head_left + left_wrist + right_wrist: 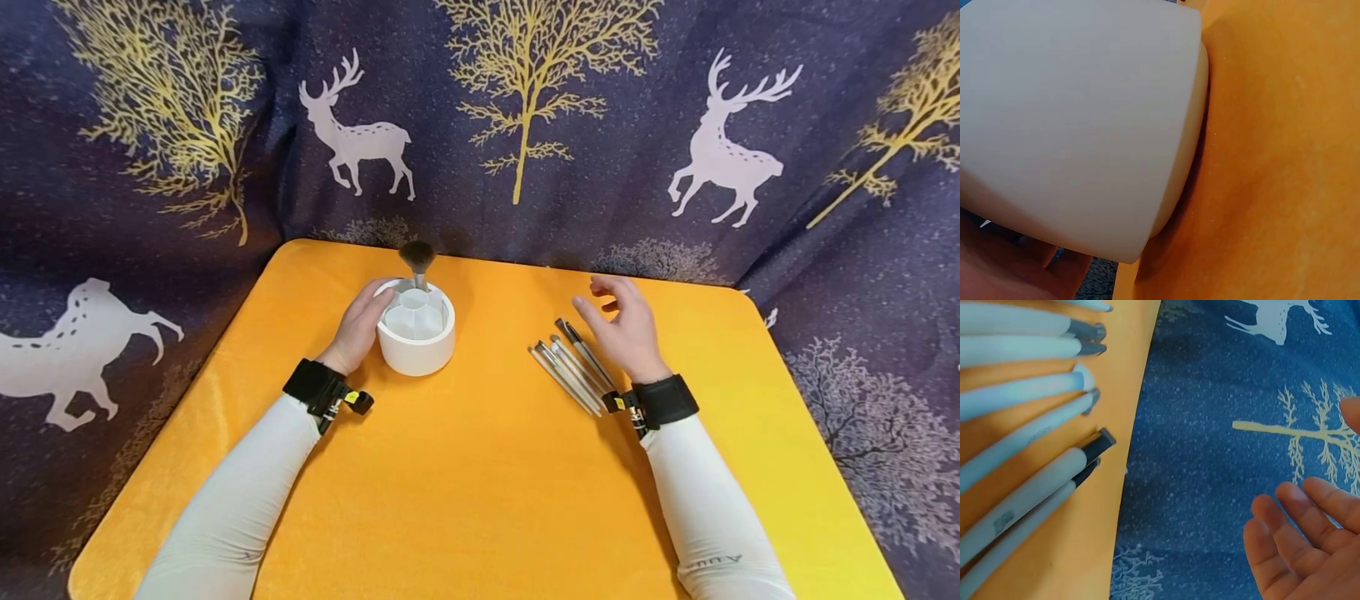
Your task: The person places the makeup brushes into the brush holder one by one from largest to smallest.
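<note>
A round white makeup brush holder (417,354) with divided compartments stands upright on the table. One makeup brush (417,257) with dark, fanned bristles sticks up from its back part. My left hand (360,327) grips the holder's left side at the rim; the left wrist view shows the holder's wall (1079,119) close up, with fingers (1066,272) along it. Several slim makeup brushes (567,371) with pale handles lie side by side to the right. Just beyond them my right hand (628,329) hovers with parted, loosely bent fingers, holding nothing; the right wrist view shows the brush tips (1099,445) apart from its fingers.
An orange cloth covers the table (450,492). Behind it hangs a dark blue curtain (465,167) printed with deer and trees, close to the table's back edge. Both wrists wear black straps (667,402) with small cameras.
</note>
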Tool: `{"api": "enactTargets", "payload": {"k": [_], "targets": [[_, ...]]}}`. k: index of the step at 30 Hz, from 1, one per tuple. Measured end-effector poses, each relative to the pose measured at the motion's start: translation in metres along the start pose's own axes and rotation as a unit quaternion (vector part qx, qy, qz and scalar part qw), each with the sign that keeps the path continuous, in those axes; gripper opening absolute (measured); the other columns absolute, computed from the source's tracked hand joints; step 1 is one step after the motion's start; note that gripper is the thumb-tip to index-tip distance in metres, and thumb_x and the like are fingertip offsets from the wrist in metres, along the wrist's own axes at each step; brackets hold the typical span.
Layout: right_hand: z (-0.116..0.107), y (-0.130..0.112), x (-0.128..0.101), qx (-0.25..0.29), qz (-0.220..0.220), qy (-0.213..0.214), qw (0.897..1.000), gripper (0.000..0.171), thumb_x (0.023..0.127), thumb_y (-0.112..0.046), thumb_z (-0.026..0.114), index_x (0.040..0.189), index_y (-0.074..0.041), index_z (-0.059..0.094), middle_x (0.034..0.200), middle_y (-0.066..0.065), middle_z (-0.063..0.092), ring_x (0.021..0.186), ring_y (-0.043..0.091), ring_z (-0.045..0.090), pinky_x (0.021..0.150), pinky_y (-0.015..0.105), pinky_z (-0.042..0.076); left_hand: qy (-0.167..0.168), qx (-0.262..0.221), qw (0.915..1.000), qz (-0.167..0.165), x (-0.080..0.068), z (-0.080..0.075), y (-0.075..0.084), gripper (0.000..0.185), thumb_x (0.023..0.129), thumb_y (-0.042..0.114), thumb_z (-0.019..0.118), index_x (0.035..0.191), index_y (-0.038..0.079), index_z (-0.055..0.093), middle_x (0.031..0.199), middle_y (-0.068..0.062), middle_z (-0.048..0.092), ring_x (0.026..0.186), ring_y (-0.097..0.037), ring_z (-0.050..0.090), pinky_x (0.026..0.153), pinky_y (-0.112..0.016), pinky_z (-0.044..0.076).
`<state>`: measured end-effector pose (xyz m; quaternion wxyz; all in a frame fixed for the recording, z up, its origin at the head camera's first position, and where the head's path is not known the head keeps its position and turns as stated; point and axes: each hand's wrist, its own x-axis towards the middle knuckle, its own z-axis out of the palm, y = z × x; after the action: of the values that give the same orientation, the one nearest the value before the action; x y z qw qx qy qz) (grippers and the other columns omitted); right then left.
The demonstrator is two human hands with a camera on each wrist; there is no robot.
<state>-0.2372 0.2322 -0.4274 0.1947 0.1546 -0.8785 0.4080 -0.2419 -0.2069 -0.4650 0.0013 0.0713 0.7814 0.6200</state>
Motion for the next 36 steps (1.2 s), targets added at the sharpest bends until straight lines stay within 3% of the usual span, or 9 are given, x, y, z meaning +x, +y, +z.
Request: {"api": "enactTargets", "payload": {"k": [6,14,26,36], "targets": [[-0.003,0.009,-0.003,-0.014,0.021,-0.002,1.0,0.043,0.107,-0.027,0.077,0.14,0.0,0.069,0.127,0.019,0.067,0.12,0.037,0.066,0.093,0.058,0.055,-0.002,-0.002,1.0,-0.002,0.001,0.0,-0.001,0.068,0.118,0.048,0.039,0.168,0.002,0.039,0.17,-0.021,0.042,0.155,-0.04,0.04,0.133,-0.057,0.024],[-0.007,0.024,-0.005,-0.048,0.059,-0.031,0.997,0.044,0.109,-0.028,0.075,0.141,0.002,0.07,0.124,0.021,0.069,0.113,0.038,0.068,0.089,0.046,0.053,-0.002,-0.005,1.0,-0.002,0.001,0.0,-0.002,0.068,0.118,0.048,0.04,0.169,0.002,0.038,0.171,-0.022,0.042,0.156,-0.04,0.039,0.133,-0.056,0.024],[-0.01,0.033,-0.007,-0.085,0.095,-0.11,0.986,0.052,0.109,-0.033,0.072,0.147,0.003,0.065,0.126,0.023,0.069,0.11,0.042,0.066,0.093,0.057,0.054,-0.003,0.001,1.0,-0.006,0.001,-0.001,-0.001,0.069,0.119,0.048,0.039,0.171,0.003,0.035,0.173,-0.021,0.039,0.158,-0.04,0.037,0.134,-0.058,0.023],[-0.008,0.037,-0.01,-0.101,0.092,-0.168,0.976,0.04,0.111,-0.024,0.07,0.139,0.005,0.071,0.117,0.021,0.073,0.102,0.037,0.068,0.09,0.055,0.055,-0.001,0.001,1.0,0.003,0.001,0.0,-0.003,0.067,0.119,0.046,0.039,0.169,0.001,0.037,0.172,-0.022,0.04,0.157,-0.04,0.038,0.133,-0.057,0.024]]}}
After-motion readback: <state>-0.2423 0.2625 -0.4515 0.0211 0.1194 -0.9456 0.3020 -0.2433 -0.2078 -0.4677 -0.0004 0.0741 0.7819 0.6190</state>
